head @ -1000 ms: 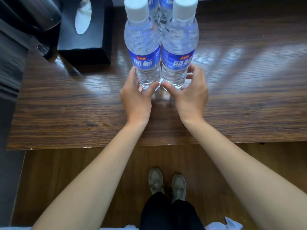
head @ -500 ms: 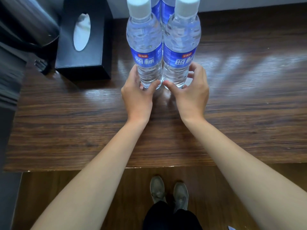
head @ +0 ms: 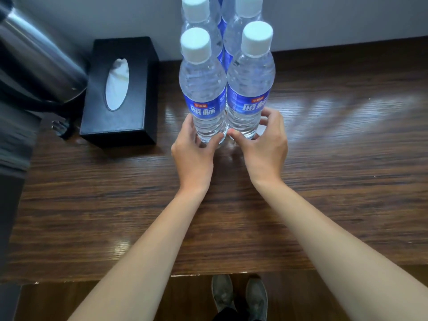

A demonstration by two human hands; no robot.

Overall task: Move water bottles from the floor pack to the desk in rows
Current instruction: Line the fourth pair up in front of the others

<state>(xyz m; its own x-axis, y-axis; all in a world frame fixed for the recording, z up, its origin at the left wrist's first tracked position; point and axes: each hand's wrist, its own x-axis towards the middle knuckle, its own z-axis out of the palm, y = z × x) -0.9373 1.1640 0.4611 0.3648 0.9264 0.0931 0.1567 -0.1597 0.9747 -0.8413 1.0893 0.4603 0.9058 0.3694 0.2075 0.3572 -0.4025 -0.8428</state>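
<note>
1. Four water bottles stand on the worktop [head: 324, 181], all upright, long axes vertical, white caps up. They form two rows of two: the front left bottle [head: 203, 98] and front right bottle [head: 250, 89] side by side and touching or nearly so, and the back left bottle [head: 196, 17] and back right bottle [head: 247, 15] directly behind them, near the wall and mostly hidden.
2. Both front bottles turn their blue labels toward the person.
3. The left hand [head: 193, 151] grips the base of the front left bottle from its near left side, thumb curled across the front and fingers round the far side.
4. The right hand [head: 266, 144] grips the base of the front right bottle in mirror fashion, thumb across the front and fingers curled round the right side. The two thumbs nearly meet between the bottles.
5. Each bottle rises well above the hand that holds it; only the lowest clear part is covered.
6. Left of the bottles lies one black tissue box [head: 120, 91], a white tissue showing in its oval slot.
7. Farther left, at the corner, stands one steel kettle [head: 39, 59], partly cut off by the picture's edge.
8. Below the worktop's near edge, two grey shoes [head: 238, 295] stand on the wooden floor [head: 115, 300].
</note>
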